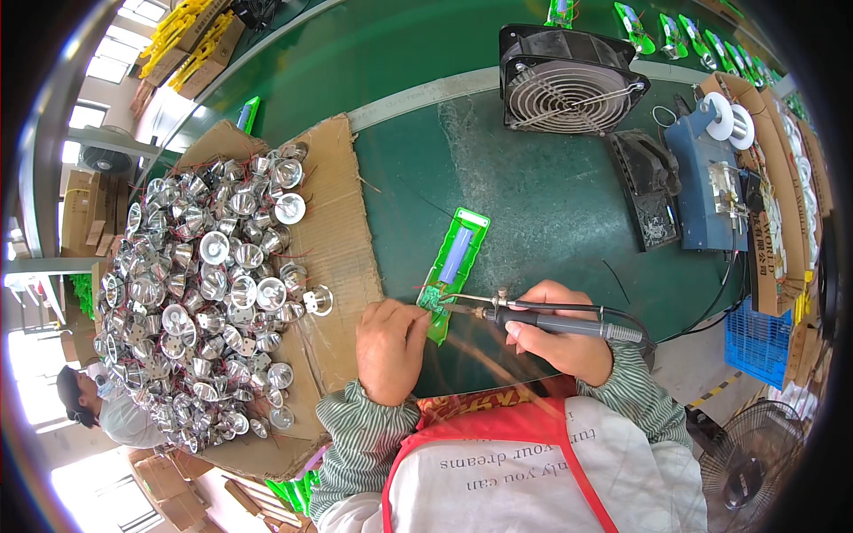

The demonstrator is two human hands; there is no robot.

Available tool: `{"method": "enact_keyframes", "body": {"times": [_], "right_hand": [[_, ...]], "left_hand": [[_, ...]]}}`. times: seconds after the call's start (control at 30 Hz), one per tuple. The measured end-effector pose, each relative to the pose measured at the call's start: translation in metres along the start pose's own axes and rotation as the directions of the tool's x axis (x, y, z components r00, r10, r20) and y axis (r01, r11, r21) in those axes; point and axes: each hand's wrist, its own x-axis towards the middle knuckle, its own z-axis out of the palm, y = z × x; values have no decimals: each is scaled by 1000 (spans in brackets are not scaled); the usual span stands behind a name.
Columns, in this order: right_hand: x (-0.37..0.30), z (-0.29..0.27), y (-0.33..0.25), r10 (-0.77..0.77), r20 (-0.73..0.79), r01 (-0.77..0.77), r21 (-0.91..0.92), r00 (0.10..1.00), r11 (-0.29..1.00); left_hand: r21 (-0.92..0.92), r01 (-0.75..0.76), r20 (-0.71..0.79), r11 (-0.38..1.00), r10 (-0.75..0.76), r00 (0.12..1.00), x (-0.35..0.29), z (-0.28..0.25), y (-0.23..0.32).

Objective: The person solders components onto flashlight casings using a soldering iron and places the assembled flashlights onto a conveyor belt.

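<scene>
A green plastic housing (479,224) lies slantwise on the green bench in front of me. Inside it are a blue cylindrical battery cell (456,255) and, nearer me, a small green circuit board (433,298) with thin wires. My right hand (569,342) grips a soldering iron (569,323) with a dark handle and a thin metal feed tube; its tip reaches to the board. My left hand (389,351) is at the housing's left side, thumb and fingers closed together beside the board. What they pinch is hidden.
Many silver reflector cups (213,284) are heaped on a cardboard sheet (333,213) at left. A black fan (573,84) stands at the back, a blue solder-feeding box (706,191) with white spools at right. More green housings (671,35) line the far side. Another person (115,409) sits at far left.
</scene>
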Motion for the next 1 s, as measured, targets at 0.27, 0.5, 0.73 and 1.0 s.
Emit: {"method": "enact_keyframes", "body": {"times": [0.27,0.5,0.73,1.0], "right_hand": [[4,1,4,-10,8,10,-28,1000,1000],[5,-1,3,-54,11,55,-141,999,988],[-2,-6,-5,-26,-87,28,14,996,1000],[-13,-13,-3,-80,-124,95,117,989,989]], "left_hand": [[39,16,50,999,-18,999,3,-1,0],[17,37,95,999,-38,995,6,-2,-1],[-68,79,155,995,-67,986,11,-8,1],[-67,54,139,996,-44,989,-7,0,-15]]}}
